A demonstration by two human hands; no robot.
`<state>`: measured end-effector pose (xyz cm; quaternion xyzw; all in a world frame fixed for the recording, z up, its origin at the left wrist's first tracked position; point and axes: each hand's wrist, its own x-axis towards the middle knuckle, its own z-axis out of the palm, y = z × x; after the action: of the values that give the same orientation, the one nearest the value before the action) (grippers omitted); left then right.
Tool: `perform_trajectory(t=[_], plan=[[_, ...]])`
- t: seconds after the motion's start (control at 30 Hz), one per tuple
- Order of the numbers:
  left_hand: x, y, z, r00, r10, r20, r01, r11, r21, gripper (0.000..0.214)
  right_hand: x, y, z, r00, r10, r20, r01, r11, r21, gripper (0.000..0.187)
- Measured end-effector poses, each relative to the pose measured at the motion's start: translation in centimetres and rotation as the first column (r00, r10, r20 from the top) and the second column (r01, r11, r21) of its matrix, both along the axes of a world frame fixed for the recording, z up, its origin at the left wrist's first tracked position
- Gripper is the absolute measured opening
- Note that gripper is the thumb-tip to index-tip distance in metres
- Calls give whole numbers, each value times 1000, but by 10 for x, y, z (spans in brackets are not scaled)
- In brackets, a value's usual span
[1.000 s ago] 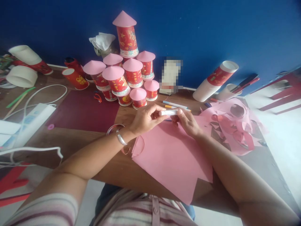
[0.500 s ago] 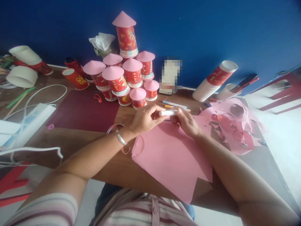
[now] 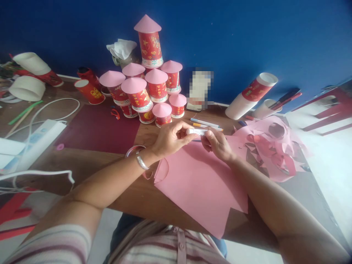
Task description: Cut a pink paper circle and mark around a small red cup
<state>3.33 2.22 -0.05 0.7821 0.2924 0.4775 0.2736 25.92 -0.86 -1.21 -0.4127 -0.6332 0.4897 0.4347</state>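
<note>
Both hands meet over a sheet of pink paper (image 3: 203, 187) on the wooden table (image 3: 110, 165). My left hand (image 3: 169, 138) pinches one end of a white glue stick (image 3: 197, 131), fingers closed round it. My right hand (image 3: 218, 143) grips the stick's other end, also closed. A small pink cut-out (image 3: 161, 171) lies under my left wrist, which wears a silver bangle.
A stack of red paper cups with pink cone lids (image 3: 150, 88) stands at the back against the blue wall. Pink paper scraps (image 3: 272, 146) pile up at the right. Pens (image 3: 205, 123) lie behind the hands. A power strip and white cable (image 3: 35, 139) lie left.
The hands stay together on the glue stick; the right hand's fingers have shifted slightly along it. The view has drifted a little.
</note>
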Motion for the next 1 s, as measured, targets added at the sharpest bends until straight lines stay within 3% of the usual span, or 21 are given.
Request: perform_trajectory(t=[0.33,0.53,0.67,0.8,0.9,1.0], plan=[[0,-1,-1,1000,11,-13,-8,975,220,17,6,0,1,985,140,-104,-165,940,-297,73],[-2,-1,0,999,13,-52,2,958,288,16,9,1,3,980,175,-92,-197,911,-363,74],[-2,0,-1,998,23,-61,-7,966,257,14,7,2,-1,996,82,-45,-90,973,-211,71],[-1,1,-1,999,19,-40,-16,996,84,22,3,2,-2,998,30,-47,-30,1000,-2,64],[0,1,0,1000,-13,-5,13,1000,5,26,1,1,-1,1000,8,-6,-8,1000,-18,66],[0,0,0,1000,-24,2,24,999,28,23,2,-1,1,1000,13,1,-13,997,-76,70]])
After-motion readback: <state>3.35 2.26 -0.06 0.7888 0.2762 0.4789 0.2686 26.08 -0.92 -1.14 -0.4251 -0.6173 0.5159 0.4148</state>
